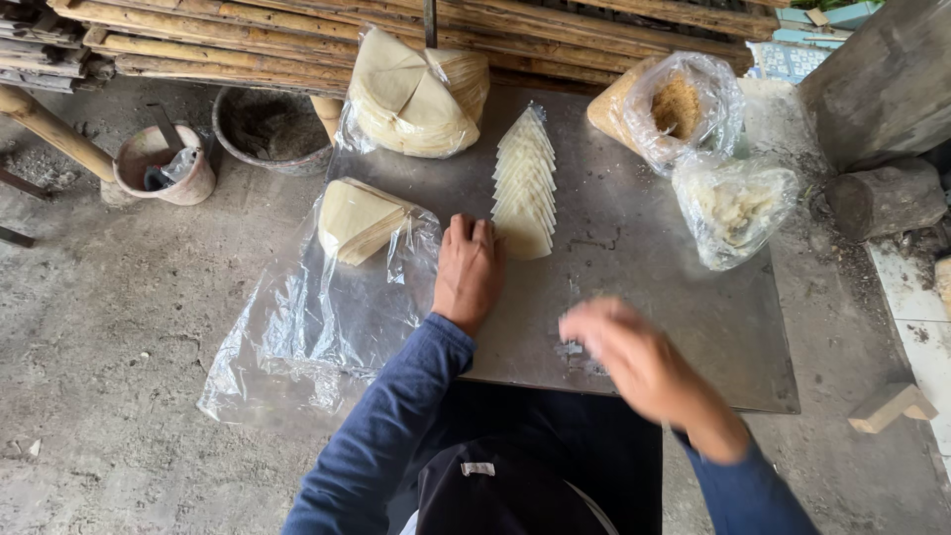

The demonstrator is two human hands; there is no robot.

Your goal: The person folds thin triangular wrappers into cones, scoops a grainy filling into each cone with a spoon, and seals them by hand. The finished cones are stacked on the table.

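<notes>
Head view, looking straight down on a grey metal sheet [693, 327] laid on rough concrete. At frame centre, the left hand [468, 269] pressed flat, fingers together and empty, fingertips touching the near end of a fanned row of pale triangular wrappers [525, 183] running up toward the top middle. Right hand [634, 359] lower right of centre, blurred with motion, hovering just over the sheet; open or closed, cannot tell, nothing visibly held.

Just left of the left hand, a smaller stack of folded wrappers [355, 220] lying on a spread clear plastic sheet [297, 327]. Top centre, a bagged stack of round wrappers [416, 94]. Upper right, a bag of brown crumbs [674, 104] and, below it, a bag of whitish filling [735, 206]. Upper left, a small pot [163, 166] and a dark basin [272, 129].

To handle the row well, judging from this: keep the left palm steady on the near end so the overlap stays even, lift only the nearest triangle with a light pinch, avoid dragging neighbours out of line, keep thin sheets dry and unbent.
</notes>
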